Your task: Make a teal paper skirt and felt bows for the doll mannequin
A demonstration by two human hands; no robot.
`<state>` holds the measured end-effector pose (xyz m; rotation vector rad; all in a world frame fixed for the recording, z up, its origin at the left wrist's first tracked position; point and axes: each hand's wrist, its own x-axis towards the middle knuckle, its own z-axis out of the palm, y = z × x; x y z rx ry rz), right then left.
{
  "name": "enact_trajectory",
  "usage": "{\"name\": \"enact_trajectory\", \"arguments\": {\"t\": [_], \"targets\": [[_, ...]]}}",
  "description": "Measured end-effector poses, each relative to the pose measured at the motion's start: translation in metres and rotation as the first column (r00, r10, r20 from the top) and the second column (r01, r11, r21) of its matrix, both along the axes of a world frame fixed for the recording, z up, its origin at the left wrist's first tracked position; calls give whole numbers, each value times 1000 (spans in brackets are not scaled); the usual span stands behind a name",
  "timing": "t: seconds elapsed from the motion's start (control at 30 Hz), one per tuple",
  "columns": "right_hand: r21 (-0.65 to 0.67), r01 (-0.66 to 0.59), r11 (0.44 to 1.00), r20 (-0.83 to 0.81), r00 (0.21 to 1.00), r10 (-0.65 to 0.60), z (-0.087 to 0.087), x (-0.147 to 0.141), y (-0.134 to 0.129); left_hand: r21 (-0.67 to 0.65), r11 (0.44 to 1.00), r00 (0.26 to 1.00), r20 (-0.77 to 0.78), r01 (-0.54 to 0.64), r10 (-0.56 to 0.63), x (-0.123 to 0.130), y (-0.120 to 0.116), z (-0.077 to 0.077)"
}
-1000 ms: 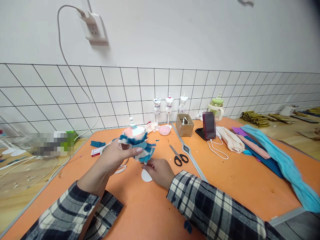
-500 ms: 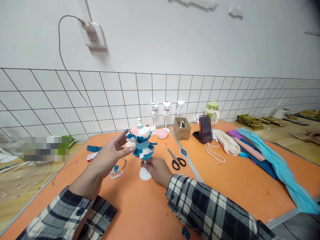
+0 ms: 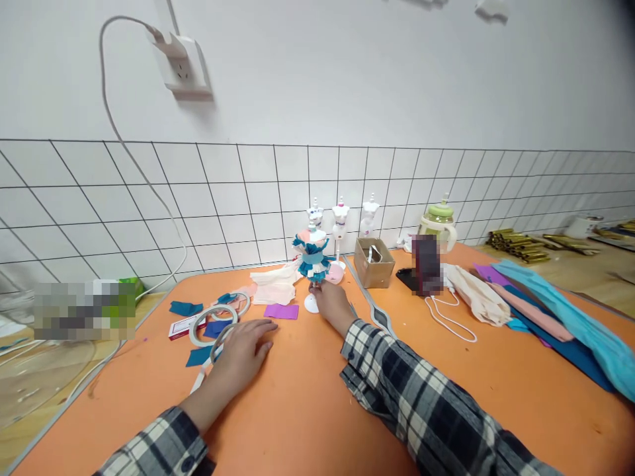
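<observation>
My right hand [image 3: 333, 305] is closed round the thin stem of a small dress form [image 3: 313, 254], just above its round white base. The form stands upright, dressed in ruffled blue, white and pink crepe paper. My left hand [image 3: 245, 350] lies low over the orange table with its fingers stretched out and nothing in them. Beside it are rolls of white tape [image 3: 197, 336], partly covered by the hand. A purple paper piece [image 3: 281, 312] lies just past the left fingertips. Pale paper strips [image 3: 272, 293] spread behind that, left of the form.
Three more small dress forms [image 3: 340, 215] stand by the tiled wall. A cardboard box [image 3: 374, 264], a phone [image 3: 427, 264] with a white cable and a green-lidded bottle [image 3: 439, 221] are right of them. Crepe paper lengths [image 3: 570, 311] lie far right. A red-and-white box [image 3: 183, 326] sits left.
My right hand has moved the dressed form farther back and to the right. My left hand has come away from it, down to the table near the tape rolls. The view has shifted.
</observation>
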<state>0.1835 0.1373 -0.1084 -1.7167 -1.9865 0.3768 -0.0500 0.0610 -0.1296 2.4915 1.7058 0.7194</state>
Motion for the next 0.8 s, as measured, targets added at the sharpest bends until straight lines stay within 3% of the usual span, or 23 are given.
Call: {"name": "enact_trajectory", "arguments": {"t": [0.2,0.43,0.67,0.8], "targets": [[-14,-21,1000,-6,1000,21,-4,0,23,-6,1000,995,-97,-10,10,-2,26,-4],[-18,-44,999,14,999,44,-10,2,31,-5,1000,987,-159,-20,19,4,35,-3],[-9,-5,1000,88,996,6,-2,6,19,41,998,982,-181,-50,56,-3,42,-7],[25,53,998,126,990,-56,7,11,-1,82,997,972,-235,3,16,1,38,0]]}}
